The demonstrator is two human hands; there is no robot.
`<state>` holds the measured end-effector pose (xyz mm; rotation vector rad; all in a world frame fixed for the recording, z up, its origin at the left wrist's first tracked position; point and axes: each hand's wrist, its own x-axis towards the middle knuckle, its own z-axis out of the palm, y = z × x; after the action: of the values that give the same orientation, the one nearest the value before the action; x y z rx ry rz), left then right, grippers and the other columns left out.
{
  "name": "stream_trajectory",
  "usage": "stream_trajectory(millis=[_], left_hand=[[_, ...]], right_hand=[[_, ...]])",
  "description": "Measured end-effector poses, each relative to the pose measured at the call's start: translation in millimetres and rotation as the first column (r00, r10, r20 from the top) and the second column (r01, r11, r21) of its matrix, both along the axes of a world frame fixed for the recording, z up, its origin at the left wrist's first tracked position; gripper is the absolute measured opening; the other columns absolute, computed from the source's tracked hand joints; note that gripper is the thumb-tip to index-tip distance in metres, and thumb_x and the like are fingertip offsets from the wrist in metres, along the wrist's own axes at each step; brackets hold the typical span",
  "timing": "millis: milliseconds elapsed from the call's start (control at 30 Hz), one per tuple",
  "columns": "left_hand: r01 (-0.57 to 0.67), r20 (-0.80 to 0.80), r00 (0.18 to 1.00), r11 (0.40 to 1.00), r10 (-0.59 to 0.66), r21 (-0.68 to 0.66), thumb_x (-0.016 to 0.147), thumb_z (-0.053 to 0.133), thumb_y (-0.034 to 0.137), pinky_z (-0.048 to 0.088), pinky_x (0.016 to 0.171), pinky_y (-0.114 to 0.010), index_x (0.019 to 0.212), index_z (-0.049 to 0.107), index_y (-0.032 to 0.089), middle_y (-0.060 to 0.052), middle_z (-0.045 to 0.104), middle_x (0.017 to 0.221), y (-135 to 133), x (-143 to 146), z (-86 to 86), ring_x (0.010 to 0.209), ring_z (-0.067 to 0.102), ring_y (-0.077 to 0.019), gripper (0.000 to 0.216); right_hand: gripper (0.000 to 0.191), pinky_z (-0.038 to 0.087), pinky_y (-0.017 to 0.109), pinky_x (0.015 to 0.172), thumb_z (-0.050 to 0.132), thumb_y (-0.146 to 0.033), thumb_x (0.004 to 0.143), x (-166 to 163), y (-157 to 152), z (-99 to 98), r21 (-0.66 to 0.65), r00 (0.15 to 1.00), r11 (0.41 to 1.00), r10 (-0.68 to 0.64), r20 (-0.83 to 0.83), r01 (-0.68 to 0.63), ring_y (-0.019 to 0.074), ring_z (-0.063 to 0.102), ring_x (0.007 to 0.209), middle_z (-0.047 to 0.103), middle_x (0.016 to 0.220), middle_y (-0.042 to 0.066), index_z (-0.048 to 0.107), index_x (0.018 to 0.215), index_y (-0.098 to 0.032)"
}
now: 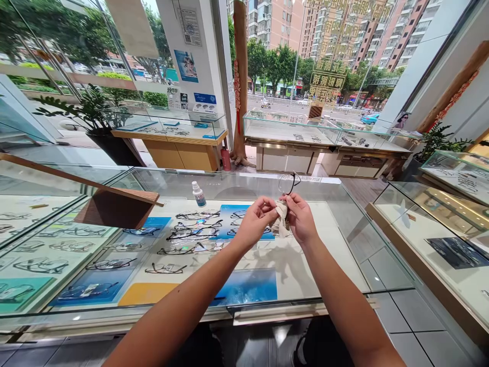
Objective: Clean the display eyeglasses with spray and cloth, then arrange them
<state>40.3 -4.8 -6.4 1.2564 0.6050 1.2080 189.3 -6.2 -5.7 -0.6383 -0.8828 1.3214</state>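
Above the glass display counter [332, 244], both hands are together around a beige cloth [281, 224] and a pair of eyeglasses [293, 183]. The eyeglasses have a thin dark frame, and one lens sticks up above the fingers. My left hand [254, 221] is closed, its thumb and fingers pinching the cloth from the left. My right hand [302, 216] is closed on the eyeglasses from the right, with the cloth hanging below its fingers. The cloth and fingers hide the lower part of the eyeglasses. A small white bottle with a blue label [198, 194] stands upright on the counter, left of my hands.
Under the counter glass lie several rows of eyeglasses [194, 232] on blue and white panels. A brown wooden stand [114, 206] rests on the counter at the left. Another glass case [416, 234] stands to the right. More display cases [290, 133] line the windows.
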Motion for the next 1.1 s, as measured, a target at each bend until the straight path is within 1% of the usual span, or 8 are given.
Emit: stream_trajectory(millis=[100,200,333,467,700,833,967,1100], left_hand=[[-0.096,-0.059,0.993,0.994,0.099,0.056,0.087,0.079,0.051,0.041,0.060,-0.023,0.093,0.067,0.017,0.001,0.061,0.076,-4,1,2.8,0.064,0.051,-0.0092,0.037],[-0.114,-0.069,0.991,0.993,0.116,0.023,0.077,0.089,0.047,0.044,0.061,-0.024,0.090,0.066,0.018,0.001,0.064,0.079,-5,1,3.1,0.065,0.054,-0.0102,0.039],[-0.044,-0.023,0.999,0.998,0.043,-0.053,0.072,0.093,0.045,0.048,0.064,-0.024,0.094,0.061,0.019,0.001,0.068,0.083,-3,1,0.4,0.070,0.063,-0.0127,0.046],[0.056,-0.010,0.998,0.989,-0.058,-0.139,0.072,0.092,0.049,0.047,0.062,-0.025,0.104,0.055,0.022,0.001,0.070,0.078,0,-1,-0.4,0.064,0.063,-0.0140,0.056],[0.086,-0.165,0.982,0.995,-0.095,-0.057,0.081,0.083,0.056,0.046,0.070,-0.028,0.098,0.074,0.015,-0.002,0.067,0.079,-2,-4,3.3,0.076,0.060,-0.0167,0.045],[0.122,-0.097,0.987,0.989,-0.130,-0.079,0.079,0.086,0.055,0.045,0.067,-0.027,0.110,0.074,0.017,-0.003,0.070,0.086,-2,-2,0.7,0.076,0.060,-0.0166,0.051],[0.188,-0.050,0.980,0.976,-0.194,-0.108,0.080,0.086,0.052,0.044,0.064,-0.024,0.128,0.067,0.018,-0.003,0.072,0.086,-1,0,-3.3,0.069,0.060,-0.0136,0.062],[0.139,-0.035,0.989,0.984,-0.144,-0.112,0.075,0.090,0.053,0.044,0.063,-0.024,0.136,0.063,0.018,-0.001,0.071,0.080,2,1,-6.9,0.064,0.060,-0.0129,0.075]], right_hand=[[0.031,0.052,0.021,0.061,0.090,-0.047,0.075,0,0,-0.1,0.014,1.000,1.000,-0.015,-0.002,0.015,0.0100,0.059,0.067,0.072,0.088,0.000,0.074,0.085,-0.022],[0.031,0.052,0.021,0.061,0.089,-0.048,0.076,-1,0,-2.0,0.020,1.000,1.000,-0.013,0.018,0.012,0.0098,0.060,0.068,0.072,0.089,-0.001,0.074,0.086,-0.022],[0.031,0.052,0.022,0.060,0.088,-0.049,0.077,0,1,-4.4,0.012,0.999,1.000,-0.012,0.038,0.011,0.0102,0.060,0.067,0.073,0.089,-0.001,0.073,0.086,-0.023],[0.031,0.050,0.021,0.056,0.088,-0.049,0.078,3,2,-4.4,0.006,1.000,1.000,0.005,0.023,-0.005,0.0096,0.059,0.063,0.072,0.086,-0.002,0.073,0.086,-0.023],[0.026,0.054,0.022,0.066,0.090,-0.043,0.076,2,1,-1.5,0.045,0.999,0.999,0.002,-0.048,0.000,0.0105,0.061,0.071,0.073,0.088,0.000,0.074,0.082,-0.023],[0.029,0.053,0.023,0.064,0.088,-0.045,0.077,0,-1,-0.9,0.007,1.000,1.000,0.003,-0.019,-0.002,0.0117,0.064,0.071,0.074,0.091,0.000,0.074,0.090,-0.023],[0.029,0.054,0.024,0.066,0.087,-0.047,0.078,-1,-2,-1.9,0.011,1.000,1.000,0.009,0.001,-0.009,0.0124,0.067,0.075,0.076,0.101,0.001,0.073,0.091,-0.025],[0.027,0.056,0.025,0.075,0.086,-0.047,0.080,-6,-3,-4.6,0.050,1.000,0.998,0.029,0.009,-0.029,0.0134,0.067,0.082,0.077,0.104,0.001,0.073,0.089,-0.026]])
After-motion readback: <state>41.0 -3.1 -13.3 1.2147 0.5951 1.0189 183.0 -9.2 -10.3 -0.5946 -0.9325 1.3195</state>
